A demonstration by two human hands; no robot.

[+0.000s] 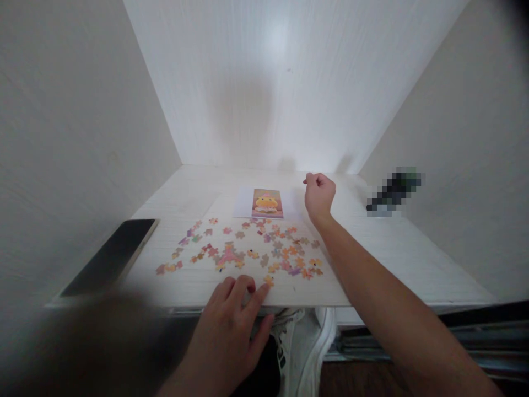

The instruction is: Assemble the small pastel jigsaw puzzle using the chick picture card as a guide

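Observation:
My left hand (pixel 233 322) is at the table's front edge, its fingers apart and bent a little. Its index fingertip touches a yellow jigsaw piece (pixel 268 280) with a dark dot. Up at the back right, my right hand (pixel 320 194) is curled into a fist above the tabletop, beside the picture card. Whatever is inside that fist, if anything, is hidden. The picture card (pixel 267 203) shows a yellow figure with a pink top. Several pieces are joined into a pink and yellow cluster (pixel 228 257). Loose jigsaw pieces (pixel 292 251) lie spread on both sides of it.
A dark phone-like slab (pixel 111 253) lies at the table's left. White sheets lie under and beside the card. Pale panels (pixel 264 82) enclose the table at the back and sides. A blurred-out dark object (pixel 392 190) stands at the right wall.

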